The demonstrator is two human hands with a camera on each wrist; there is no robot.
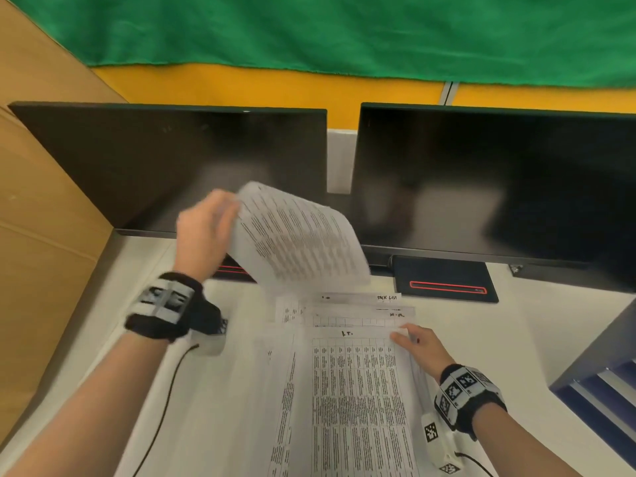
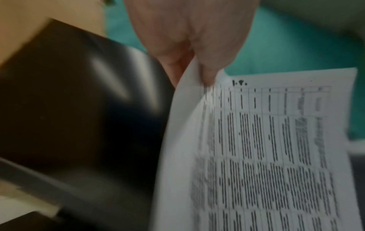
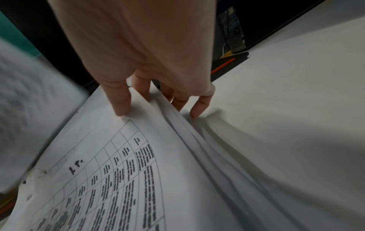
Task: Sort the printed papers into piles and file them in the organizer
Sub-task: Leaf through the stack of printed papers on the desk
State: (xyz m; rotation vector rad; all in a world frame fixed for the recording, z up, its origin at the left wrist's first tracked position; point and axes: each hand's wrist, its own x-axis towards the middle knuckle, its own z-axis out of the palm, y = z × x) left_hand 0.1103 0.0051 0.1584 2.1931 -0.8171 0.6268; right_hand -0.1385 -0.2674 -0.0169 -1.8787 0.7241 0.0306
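Observation:
My left hand [image 1: 206,232] pinches the top corner of a printed sheet [image 1: 296,242] and holds it up in the air in front of the left monitor. The left wrist view shows that sheet [image 2: 266,156] with a table and a handwritten heading, thumb and fingers [image 2: 207,62] nipping its edge. A stack of printed papers [image 1: 354,390] lies on the white desk [image 1: 533,339]. My right hand [image 1: 413,342] holds the stack's top right corner. In the right wrist view the thumb lies on the top sheet [image 3: 118,171] and the fingers [image 3: 197,107] curl under its edge.
Two dark monitors [image 1: 172,160] [image 1: 499,180] stand at the back, their bases [image 1: 447,284] on the desk. A blue tiered organizer [image 1: 602,383] sits at the right edge. A cardboard panel [image 1: 44,201] lines the left side. More labelled sheets [image 1: 361,304] fan out behind the stack.

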